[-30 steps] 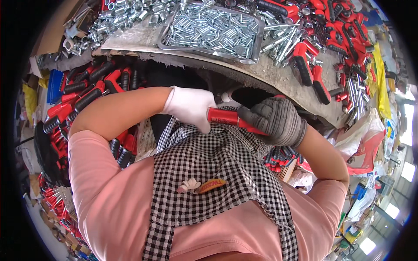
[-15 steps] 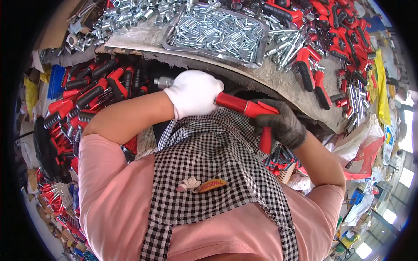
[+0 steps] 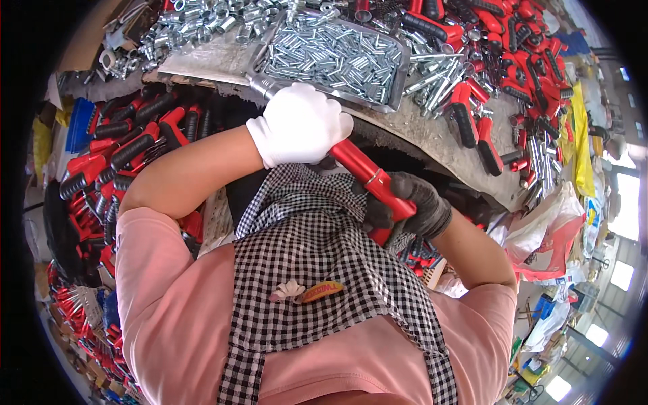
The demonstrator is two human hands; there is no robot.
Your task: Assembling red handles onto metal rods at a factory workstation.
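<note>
Left hand: we see the white-gloved left hand [image 3: 300,128] closed in a fist near the top centre of the frame, with a silver piece [image 3: 264,84] jutting from its far side; we cannot tell whether that piece joins the tool inside the fist.
Right hand: the grey-gloved right hand [image 3: 420,206] curls around the lower part of the tool, right of centre; some of its fingers are hidden from us.
Red tool: the red tool [image 3: 361,167] slants between the two gloves, its upper barrel end at the white fist, above the checked apron [image 3: 304,236].
Change: half a second ago we had the barrel lying flatter; now it tilts more steeply, the white fist is higher, and the silver piece reaches the near edge of the tray.
Meaning: we judge that both hands are still busy with this one tool, which is being turned rather than put down.
Metal tray: beyond the fist, the metal tray [image 3: 401,79] holds loose silver pins [image 3: 331,61].
Surroundings: we have silver collars [image 3: 223,20] at upper left, and red-and-black tools [image 3: 520,67] heaped at upper right.
</note>
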